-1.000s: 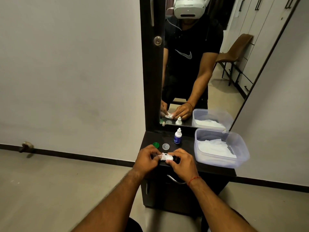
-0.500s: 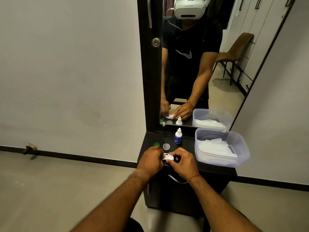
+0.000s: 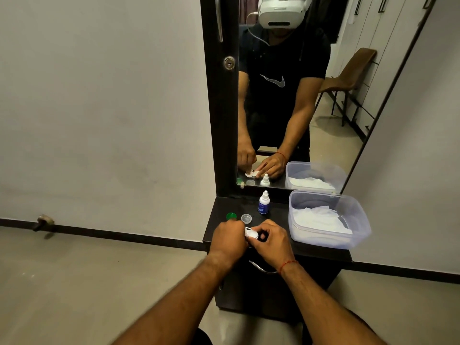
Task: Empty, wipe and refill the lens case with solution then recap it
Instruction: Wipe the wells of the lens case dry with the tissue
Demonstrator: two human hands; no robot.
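Left hand [image 3: 227, 241], right hand [image 3: 272, 241] — both pinching lens case [image 3: 251, 234]; green cap [image 3: 231, 216], clear cap [image 3: 246, 217], bottle [image 3: 263, 204] behind; tub [image 3: 361, 220] beside

White lens case [image 3: 251, 234], near the front edge of a black counter [image 3: 276, 219]. Green cap [image 3: 231, 216] at the far left, cloudy clear cap [image 3: 246, 217] just right of it. White bottle [image 3: 263, 203] with a blue label, farther back. Pale, bluish see-through tub [image 3: 323, 239] on the right, white tissue [image 3: 318, 217] inside. Red thread [image 3: 287, 264] round the right wrist. Off-white wall [image 3: 99, 108], beige floor [image 3: 74, 282], black skirting [image 3: 124, 236]. In the mirror [image 3: 331, 145], black T-shirt [image 3: 273, 58] with a white swoosh, white headset [image 3: 281, 11], brown chair [image 3: 358, 68].
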